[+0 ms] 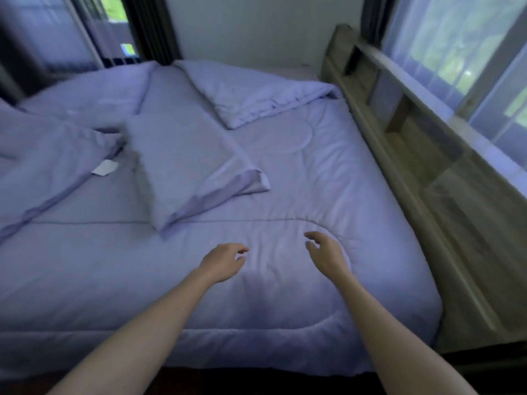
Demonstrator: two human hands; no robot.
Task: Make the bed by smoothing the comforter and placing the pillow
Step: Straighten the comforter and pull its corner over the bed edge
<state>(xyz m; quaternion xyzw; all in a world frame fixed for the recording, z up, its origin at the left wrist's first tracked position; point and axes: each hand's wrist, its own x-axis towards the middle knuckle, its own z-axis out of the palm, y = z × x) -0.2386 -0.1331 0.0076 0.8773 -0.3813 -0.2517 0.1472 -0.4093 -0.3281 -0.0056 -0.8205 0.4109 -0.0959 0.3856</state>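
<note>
A pale lavender comforter (299, 172) covers the bed, with a corner folded back (256, 92) at the far right near the headboard. A matching pillow (185, 166) lies askew on the comforter left of centre. Another pillow or bunched bedding (42, 155) with a white tag (104, 168) lies at the left. My left hand (222, 262) and my right hand (326, 253) hover over the near part of the comforter, fingers loosely curled, holding nothing.
A wooden headboard with shelves (399, 132) runs along the bed's right side, below a curtained window (470, 52). A white wall (256, 27) stands behind the bed. Dark curtains (151, 27) hang at the back left. Dark floor (256, 383) shows at the near edge.
</note>
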